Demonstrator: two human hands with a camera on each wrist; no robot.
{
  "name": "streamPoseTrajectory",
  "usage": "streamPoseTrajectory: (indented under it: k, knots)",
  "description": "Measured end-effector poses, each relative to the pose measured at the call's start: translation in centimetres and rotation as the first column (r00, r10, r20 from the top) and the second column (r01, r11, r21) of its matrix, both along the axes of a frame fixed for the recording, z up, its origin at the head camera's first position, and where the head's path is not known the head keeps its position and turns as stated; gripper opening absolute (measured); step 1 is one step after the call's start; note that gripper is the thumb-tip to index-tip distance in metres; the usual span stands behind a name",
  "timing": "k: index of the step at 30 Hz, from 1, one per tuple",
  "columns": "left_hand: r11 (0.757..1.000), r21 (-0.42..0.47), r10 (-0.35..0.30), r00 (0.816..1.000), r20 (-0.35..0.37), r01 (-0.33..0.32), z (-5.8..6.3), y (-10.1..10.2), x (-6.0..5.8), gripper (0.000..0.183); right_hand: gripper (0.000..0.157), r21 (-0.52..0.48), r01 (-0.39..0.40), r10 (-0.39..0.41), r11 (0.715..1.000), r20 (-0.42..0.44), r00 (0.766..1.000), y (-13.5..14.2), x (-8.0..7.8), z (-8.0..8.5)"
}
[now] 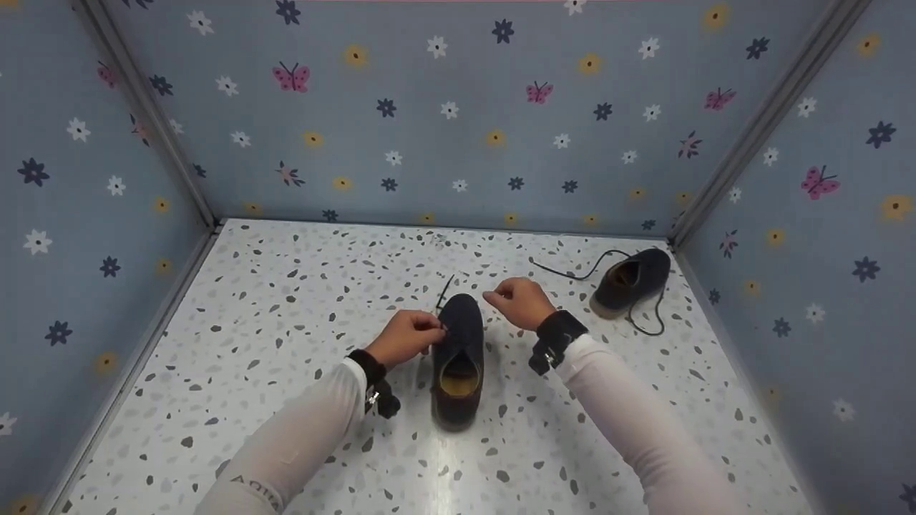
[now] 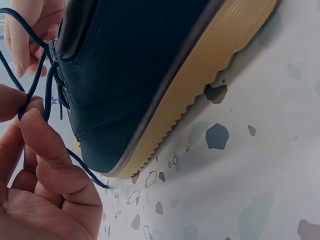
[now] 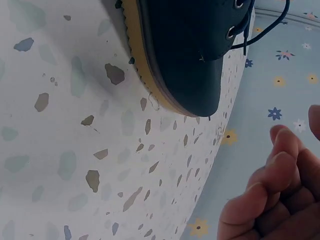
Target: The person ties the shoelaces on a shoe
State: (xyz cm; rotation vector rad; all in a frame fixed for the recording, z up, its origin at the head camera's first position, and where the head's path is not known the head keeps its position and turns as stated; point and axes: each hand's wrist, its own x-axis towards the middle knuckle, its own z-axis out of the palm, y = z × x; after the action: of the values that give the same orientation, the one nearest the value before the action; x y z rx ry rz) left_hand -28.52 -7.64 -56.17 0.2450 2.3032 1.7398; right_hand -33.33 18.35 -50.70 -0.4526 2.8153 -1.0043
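Note:
A dark navy lace-up shoe (image 1: 461, 318) with a ribbed tan sole (image 2: 200, 60) stands on the speckled surface, toe pointing away from me. My left hand (image 1: 404, 339) is at its left side; in the left wrist view the thumb and index finger pinch a looped dark blue shoelace (image 2: 34, 87) above the eyelets. One loose lace end lies past the toe. To the right of the toe my right hand (image 1: 524, 304) hovers, fingers loosely bent. The right wrist view shows its thumb apart from the fingers (image 3: 282, 165), with nothing visible between them.
A second dark shoe (image 1: 650, 270) stands at the far right, its laces (image 1: 583, 277) trailing loose on both sides. Blue flower-patterned panels (image 1: 444, 143) enclose the white speckled surface (image 1: 286, 300) at the back, left and right.

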Motion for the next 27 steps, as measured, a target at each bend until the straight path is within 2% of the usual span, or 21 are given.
streamPoseTrajectory:
  k: [3, 8, 14, 18, 21, 27]
  knots:
    - [1.0, -0.004, -0.004, 1.0, -0.002, 0.004, 0.0, 0.0, 0.0, 0.013, 0.035, 0.038, -0.051, 0.048, 0.998, 0.075, 0.996, -0.6, -0.3, -0.2]
    - [1.0, -0.014, -0.011, 1.0, -0.004, 0.011, 0.0, 0.0, 0.0, 0.014, 0.044, 0.09, -0.127, 0.108, 0.988, 0.186, 0.977, -1.7, -0.3, -0.7]
    - [1.0, -0.009, -0.017, 1.0, -0.002, 0.017, 0.0, 0.0, -0.1, 0.014, 0.046, 0.105, -0.144, 0.112, 0.984, 0.264, 0.958, -2.9, -0.3, -1.5]
    - [1.0, -0.007, -0.022, 1.0, 0.006, 0.022, 0.0, 0.1, -0.1, 0.014, 0.044, 0.128, -0.136, 0.096, 0.982, 0.279, 0.956, -3.5, -0.2, -2.1]
    - [1.0, -0.008, -0.024, 1.0, 0.009, 0.024, 0.0, 0.1, -0.2, 0.014, 0.035, 0.119, -0.109, 0.073, 0.987, 0.272, 0.96, -3.6, -0.2, -2.4]
    - [1.0, -0.013, -0.024, 1.0, -0.003, 0.024, 0.2, 0.3, -0.3, 0.016, 0.026, 0.03, -0.062, 0.053, 0.998, 0.232, 0.971, -3.4, -0.5, -2.4]
